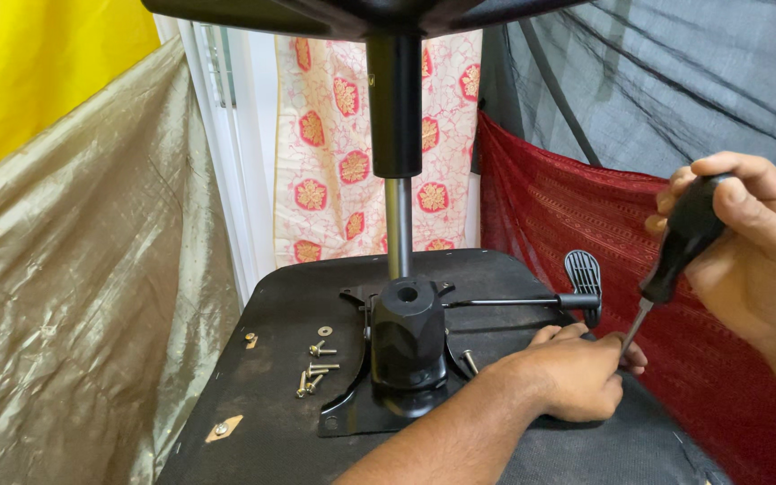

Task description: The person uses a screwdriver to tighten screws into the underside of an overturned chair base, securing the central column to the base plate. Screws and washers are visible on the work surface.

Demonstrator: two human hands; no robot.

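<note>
Gas column [396, 135] blocks centre; seat underside [271, 305] left open.

Surroundings are draped in cloth: yellow sheet [42, 63] upper left, shiny beige fabric [74, 269] below it, floral pink-and-cream curtain [339, 144] centre, red cloth [550, 216] and grey netting [675, 81] right. A white frame [226, 153] is seen beside the curtain.

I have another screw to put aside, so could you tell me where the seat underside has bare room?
Bare: the near-left corner of the seat underside, and its far-left strip behind the washer. Crowded: the loose screws beside the mechanism plate, and the right, under both hands.
</note>
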